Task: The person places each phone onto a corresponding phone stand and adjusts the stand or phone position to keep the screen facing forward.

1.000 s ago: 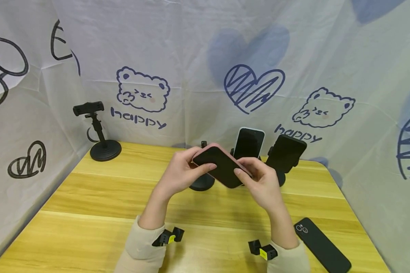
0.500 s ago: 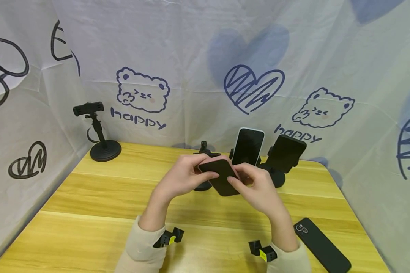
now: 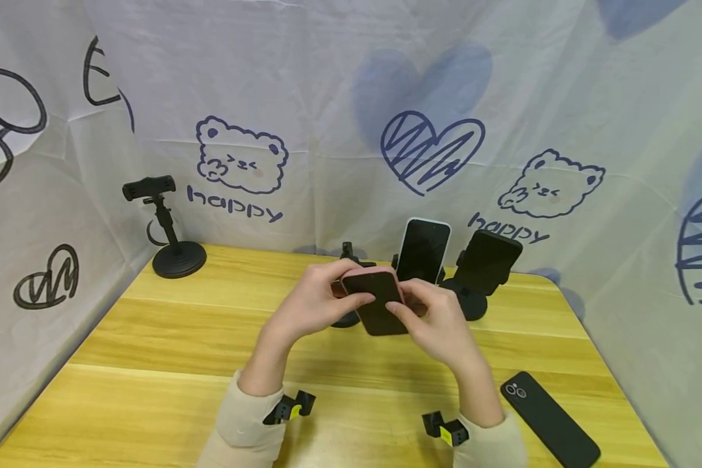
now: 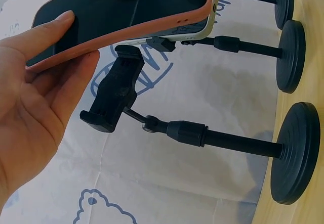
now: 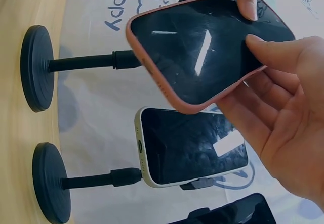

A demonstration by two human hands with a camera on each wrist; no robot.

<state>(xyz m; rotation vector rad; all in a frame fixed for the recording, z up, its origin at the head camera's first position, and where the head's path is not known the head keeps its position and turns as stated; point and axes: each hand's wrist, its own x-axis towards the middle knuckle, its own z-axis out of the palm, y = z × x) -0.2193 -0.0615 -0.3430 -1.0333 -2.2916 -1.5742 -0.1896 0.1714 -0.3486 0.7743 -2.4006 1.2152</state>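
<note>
Pink-cased smartphone, one: left hand and right hand clamped on it; best steadied by its edges

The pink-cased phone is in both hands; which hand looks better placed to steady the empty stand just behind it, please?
Probably the left hand: in the head view it lies nearer the empty stand, while the right hand, nearer the white-edged phone, could support the pink-cased phone.
</note>
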